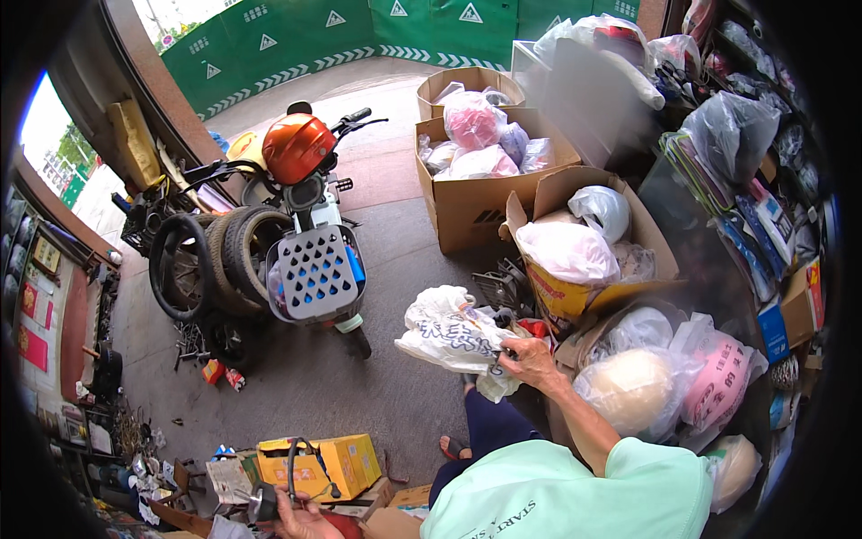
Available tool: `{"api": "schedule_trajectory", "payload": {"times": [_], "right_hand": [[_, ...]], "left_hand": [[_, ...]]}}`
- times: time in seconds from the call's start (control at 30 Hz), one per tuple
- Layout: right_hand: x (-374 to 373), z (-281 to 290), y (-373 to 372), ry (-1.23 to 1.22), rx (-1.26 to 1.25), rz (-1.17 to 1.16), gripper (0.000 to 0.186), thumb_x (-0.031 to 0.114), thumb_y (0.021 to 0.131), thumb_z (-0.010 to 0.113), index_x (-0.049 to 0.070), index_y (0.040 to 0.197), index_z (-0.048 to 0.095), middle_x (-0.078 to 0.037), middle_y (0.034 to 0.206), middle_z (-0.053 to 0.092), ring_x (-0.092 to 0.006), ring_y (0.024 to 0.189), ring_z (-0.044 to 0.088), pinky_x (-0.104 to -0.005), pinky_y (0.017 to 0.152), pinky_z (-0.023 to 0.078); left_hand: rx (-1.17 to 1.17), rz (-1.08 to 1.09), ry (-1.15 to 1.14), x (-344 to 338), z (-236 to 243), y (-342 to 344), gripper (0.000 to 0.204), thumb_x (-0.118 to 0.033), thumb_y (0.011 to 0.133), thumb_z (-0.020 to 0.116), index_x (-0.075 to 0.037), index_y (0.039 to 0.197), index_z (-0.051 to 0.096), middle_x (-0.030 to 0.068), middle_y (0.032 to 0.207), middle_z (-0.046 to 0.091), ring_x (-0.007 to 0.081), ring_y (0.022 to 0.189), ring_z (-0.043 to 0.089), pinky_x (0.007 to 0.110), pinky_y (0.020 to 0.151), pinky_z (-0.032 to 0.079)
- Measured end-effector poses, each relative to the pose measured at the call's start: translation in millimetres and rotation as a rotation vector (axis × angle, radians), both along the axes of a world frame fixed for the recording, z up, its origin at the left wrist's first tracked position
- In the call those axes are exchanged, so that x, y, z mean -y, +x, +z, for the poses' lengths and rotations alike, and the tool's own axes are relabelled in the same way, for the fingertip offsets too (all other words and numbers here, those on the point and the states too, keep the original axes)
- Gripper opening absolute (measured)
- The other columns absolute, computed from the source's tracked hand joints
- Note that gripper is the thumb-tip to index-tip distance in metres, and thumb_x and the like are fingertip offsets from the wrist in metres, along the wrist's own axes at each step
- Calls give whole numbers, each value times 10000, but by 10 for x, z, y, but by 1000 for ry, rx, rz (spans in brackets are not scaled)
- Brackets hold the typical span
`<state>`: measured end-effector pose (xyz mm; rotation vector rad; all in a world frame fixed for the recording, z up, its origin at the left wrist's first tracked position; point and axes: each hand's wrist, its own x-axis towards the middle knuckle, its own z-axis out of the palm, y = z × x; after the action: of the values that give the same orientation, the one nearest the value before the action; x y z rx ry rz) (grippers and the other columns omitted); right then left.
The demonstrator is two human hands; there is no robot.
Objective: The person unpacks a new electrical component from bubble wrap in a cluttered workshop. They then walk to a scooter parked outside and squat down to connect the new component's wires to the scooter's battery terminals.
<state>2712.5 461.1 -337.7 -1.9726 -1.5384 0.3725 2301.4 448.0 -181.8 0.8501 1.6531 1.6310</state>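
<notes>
Right hand: you have it clamped on the crumpled white plastic bag, which hangs above the floor, near the closest left corner of the open yellow-sided carton. Left hand, low in view: your fingers close round a black corded part by the yellow box's near edge.

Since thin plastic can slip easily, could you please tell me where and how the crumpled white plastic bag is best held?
The white plastic bag is probably best pinched at its right edge, coming from the right: it looks limp and crumpled and spreads leftward from there, and the right hand holds it at that end.
</notes>
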Motion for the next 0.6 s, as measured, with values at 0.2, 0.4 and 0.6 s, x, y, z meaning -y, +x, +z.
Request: {"api": "schedule_trajectory", "payload": {"times": [0.2,0.4,0.6], "right_hand": [[-1136,-304,696,-42,73,-91,177,175,747,648,35,845,691,-163,753,656,-320,717,660,-397,660,521],[-2842,-66,1539,97,167,-35,152,204,747,657,53,763,661,-152,697,636,-323,678,646,-415,628,505],[-4223,417,2221,305,188,-202,125,162,758,651,47,801,673,-168,734,648,-335,678,648,-411,623,510]], "left_hand": [[-132,127,-30,-1281,267,683,238,-43,894,590,9,1122,634,142,892,660,218,718,605,291,597,475],[-49,298,321,-2608,310,1067,242,-47,927,559,45,1150,555,127,917,632,194,729,564,274,592,420],[-21,254,544,-3254,305,1043,411,121,858,514,85,1263,460,201,1063,590,259,843,558,324,664,460]]}}
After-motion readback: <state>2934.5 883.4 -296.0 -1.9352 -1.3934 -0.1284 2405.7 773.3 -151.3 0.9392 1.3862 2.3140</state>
